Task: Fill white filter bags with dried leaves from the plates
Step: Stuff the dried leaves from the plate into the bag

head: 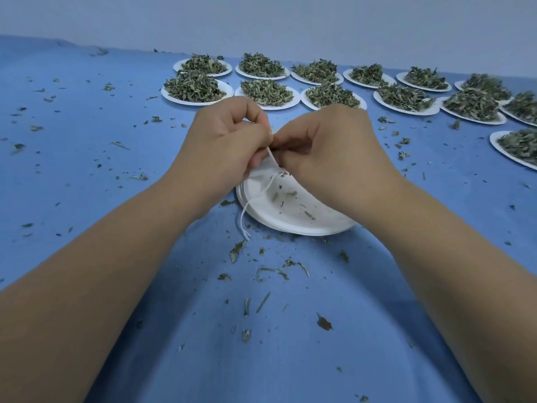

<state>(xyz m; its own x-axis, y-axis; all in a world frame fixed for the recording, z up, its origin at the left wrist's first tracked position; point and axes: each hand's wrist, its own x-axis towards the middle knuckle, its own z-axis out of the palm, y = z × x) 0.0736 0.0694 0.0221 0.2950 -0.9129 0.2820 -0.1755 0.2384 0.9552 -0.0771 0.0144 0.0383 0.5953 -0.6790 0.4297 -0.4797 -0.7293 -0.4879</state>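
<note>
Fingers (252, 115) of left hand (226, 141) and right hand (328, 146) tight on filter bag (261, 173), heaped plates (174, 98) beyond

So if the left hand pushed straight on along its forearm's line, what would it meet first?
Probably the right hand, whose fingertips sit against it over the filter bag; past that, a plate of leaves. Depth is unclear.

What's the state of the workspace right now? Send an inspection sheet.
Surface: blue cloth, flat.
Job's things: white filter bag held over the near plate, its string dangling; far plates heaped with dried leaves.
Clutter: leaf scraps scattered across the cloth and on the near plate.
Grips: left hand and right hand both pinch the bag's top.
Cables: nothing seen.
Surroundings: plain wall behind.
</note>
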